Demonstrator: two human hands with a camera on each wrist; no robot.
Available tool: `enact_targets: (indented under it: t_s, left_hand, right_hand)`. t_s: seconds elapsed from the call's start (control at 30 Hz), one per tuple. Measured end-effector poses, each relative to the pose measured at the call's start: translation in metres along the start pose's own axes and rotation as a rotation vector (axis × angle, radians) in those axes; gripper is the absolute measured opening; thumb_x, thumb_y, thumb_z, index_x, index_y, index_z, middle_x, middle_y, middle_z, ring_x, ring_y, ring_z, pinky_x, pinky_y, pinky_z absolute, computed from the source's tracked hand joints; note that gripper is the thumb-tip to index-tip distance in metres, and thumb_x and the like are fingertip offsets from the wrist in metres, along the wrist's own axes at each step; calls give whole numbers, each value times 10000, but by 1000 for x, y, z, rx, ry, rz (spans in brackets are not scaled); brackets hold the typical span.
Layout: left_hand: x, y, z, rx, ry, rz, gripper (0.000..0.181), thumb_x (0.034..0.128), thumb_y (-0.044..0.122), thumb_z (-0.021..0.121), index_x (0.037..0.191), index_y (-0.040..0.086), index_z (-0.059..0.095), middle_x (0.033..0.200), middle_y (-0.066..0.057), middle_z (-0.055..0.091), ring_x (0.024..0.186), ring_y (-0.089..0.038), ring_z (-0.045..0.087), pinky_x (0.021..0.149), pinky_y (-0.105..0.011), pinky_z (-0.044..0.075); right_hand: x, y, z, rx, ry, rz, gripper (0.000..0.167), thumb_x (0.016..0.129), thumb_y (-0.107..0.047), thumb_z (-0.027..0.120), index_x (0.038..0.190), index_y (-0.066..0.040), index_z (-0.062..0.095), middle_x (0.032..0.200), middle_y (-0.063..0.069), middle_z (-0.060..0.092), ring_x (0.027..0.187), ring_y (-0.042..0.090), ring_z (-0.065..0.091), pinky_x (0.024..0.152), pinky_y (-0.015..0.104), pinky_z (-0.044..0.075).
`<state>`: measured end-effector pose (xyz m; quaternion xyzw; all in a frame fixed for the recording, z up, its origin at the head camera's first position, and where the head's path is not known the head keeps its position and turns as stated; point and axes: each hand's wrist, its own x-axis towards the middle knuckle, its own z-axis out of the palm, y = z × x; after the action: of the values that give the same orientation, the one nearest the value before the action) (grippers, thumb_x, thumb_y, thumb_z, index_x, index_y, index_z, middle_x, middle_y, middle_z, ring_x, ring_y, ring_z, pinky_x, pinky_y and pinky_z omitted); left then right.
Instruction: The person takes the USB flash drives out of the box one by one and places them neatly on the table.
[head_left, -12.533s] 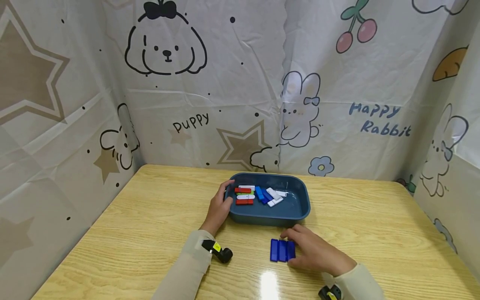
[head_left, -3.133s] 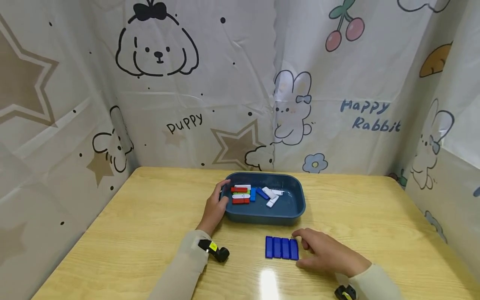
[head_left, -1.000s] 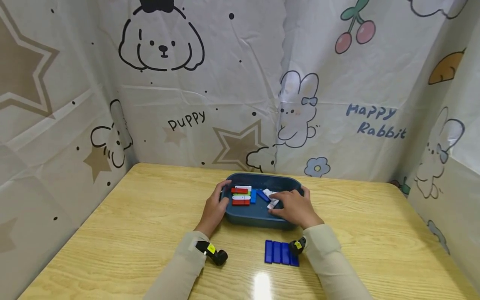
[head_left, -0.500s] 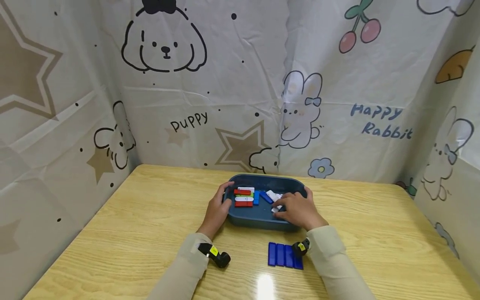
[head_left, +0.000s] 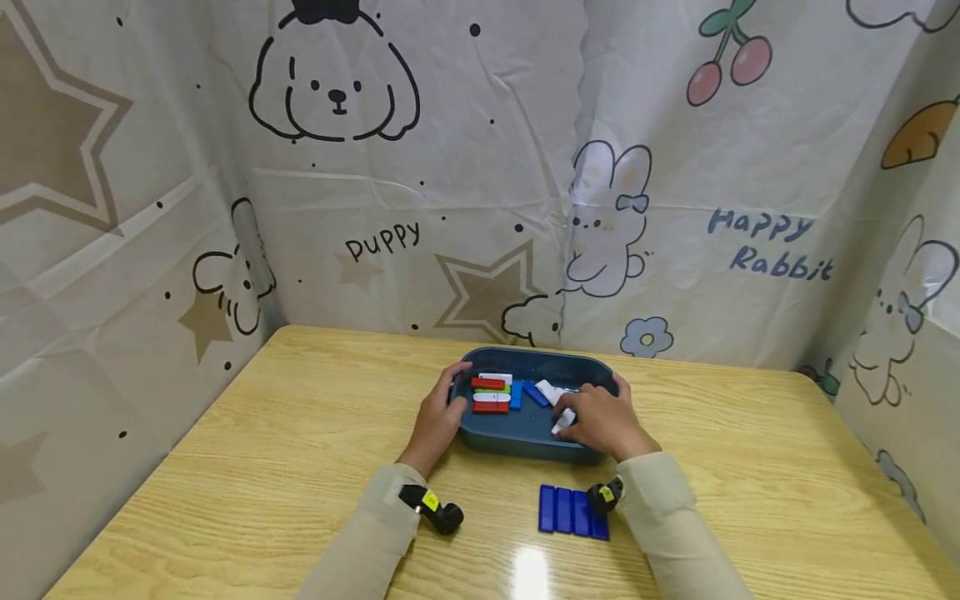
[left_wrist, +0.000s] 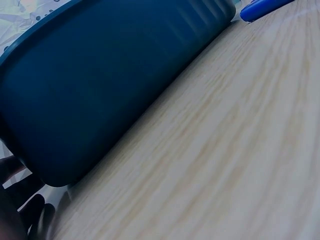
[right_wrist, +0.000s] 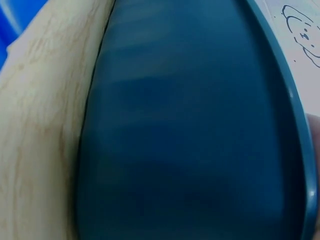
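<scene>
A dark blue rectangular tub (head_left: 517, 446) stands on the table, and my left hand (head_left: 437, 417) grips its left end, thumb at the near side and fingers around the outside. My right hand (head_left: 602, 419) reaches over the tub's right end. Its thumb and forefinger pinch a small white stick (head_left: 563, 421), shaped like a USB stick, low inside the tub; part of it is hidden. Beside it lie another white stick (head_left: 547, 392) and a dark blue one (head_left: 535, 393). The right wrist view shows mostly the tub's wall (right_wrist: 190, 120).
Red (head_left: 490, 407), white, green and light blue sticks (head_left: 516, 396) lie together in the tub's left half. In front of the tub, several dark blue sticks (head_left: 563, 509) form a row on the wooden table (head_left: 262, 467), partly behind the right wrist camera (head_left: 602, 497). A printed curtain (head_left: 480, 167) surrounds the table.
A fourth dark blue stick has joined the row of three on the table. My right hand has since moved from the row into the tub, where a white stick has turned and shifted slightly.
</scene>
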<state>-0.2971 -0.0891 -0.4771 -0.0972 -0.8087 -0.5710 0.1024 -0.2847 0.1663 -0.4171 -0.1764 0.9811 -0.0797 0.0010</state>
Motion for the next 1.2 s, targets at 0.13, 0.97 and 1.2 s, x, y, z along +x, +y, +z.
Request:
enact_targets:
  t_s: [0.13,0.97,1.2]
  left_hand:
    - [0,-1,0,5,3,-1,534,875,72,452,1378,253,472,1475,-49,424,1346,-241,386,1099,-512,276]
    - [1,-1,0,-6,-5,-15,530,880,84,444,1377,265,467,1471,-33,425,1348,-212,381,1101,-497,280]
    - [0,0,-1,-10,-5,-14,528,883,79,445,1380,256,470,1469,-39,427,1337,-222,392,1097,-505,283]
  right_hand:
    - [1,0,0,-7,-15,24,276,738,-380,806,978,-257,744,900,-10,646,982,224,584,1076,643,57]
    - [1,-3,-1,37,-12,63,129,772,-283,782,891,-313,744,748,-81,621,985,206,542,1082,625,15]
    - [-1,-1,0,89,53,52,157,741,-221,771,896,-217,746,801,-33,596,985,221,518,1094,598,49]
